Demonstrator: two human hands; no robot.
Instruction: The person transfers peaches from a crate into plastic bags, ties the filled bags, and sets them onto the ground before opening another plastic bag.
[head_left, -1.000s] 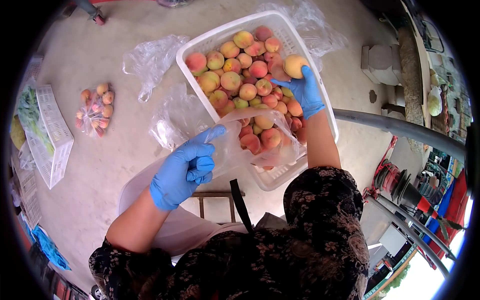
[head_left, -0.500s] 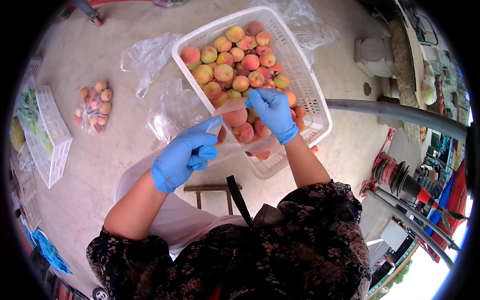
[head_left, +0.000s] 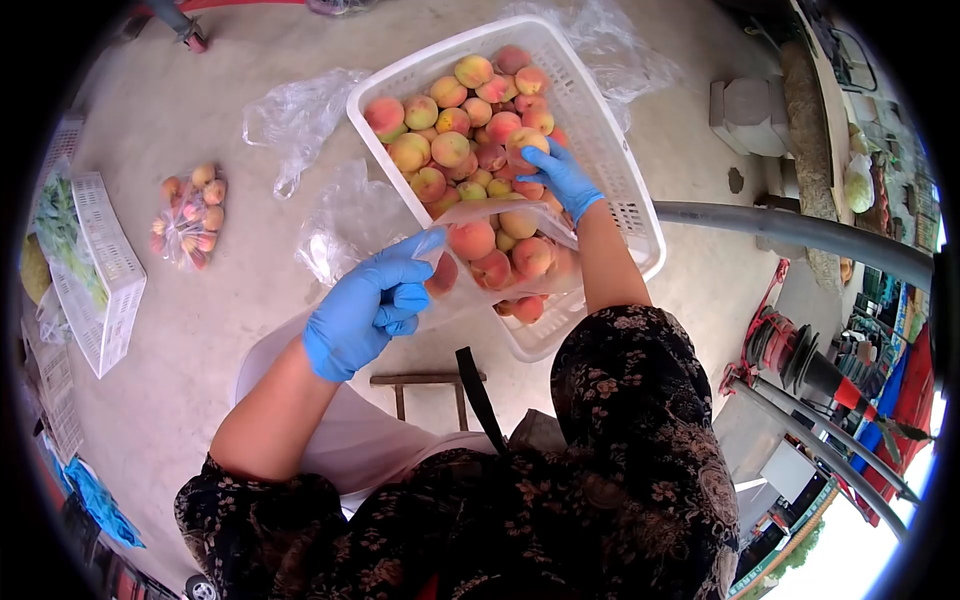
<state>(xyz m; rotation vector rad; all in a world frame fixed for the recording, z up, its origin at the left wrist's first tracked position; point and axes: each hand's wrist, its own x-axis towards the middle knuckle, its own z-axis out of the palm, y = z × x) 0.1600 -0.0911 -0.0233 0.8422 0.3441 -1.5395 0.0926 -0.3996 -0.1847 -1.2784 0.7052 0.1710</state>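
My left hand (head_left: 370,305), in a blue glove, pinches the edge of a clear plastic bag (head_left: 468,209). The bag's mouth gapes over the near part of a white crate (head_left: 606,110), and several peaches (head_left: 491,270) show inside it. Beyond the bag, my right hand (head_left: 564,182), also blue-gloved, has its fingers closed round a yellow-red peach (head_left: 526,147) above the crate's pile. More peaches (head_left: 450,148) fill the far half of the crate. The left fingertips are partly covered by the bag film.
A tied bag of fruit (head_left: 187,222) lies on the floor to the left, near a white crate of greens (head_left: 108,275). Loose plastic bags (head_left: 298,118) lie beside the peach crate. A wooden stool (head_left: 425,380) stands close to me, and a grey pole (head_left: 800,224) runs off to the right.
My right hand has left the bag's edge, moved away from me over the pile and taken hold of a peach. The bag's mouth is wider now. My left hand has stayed put.
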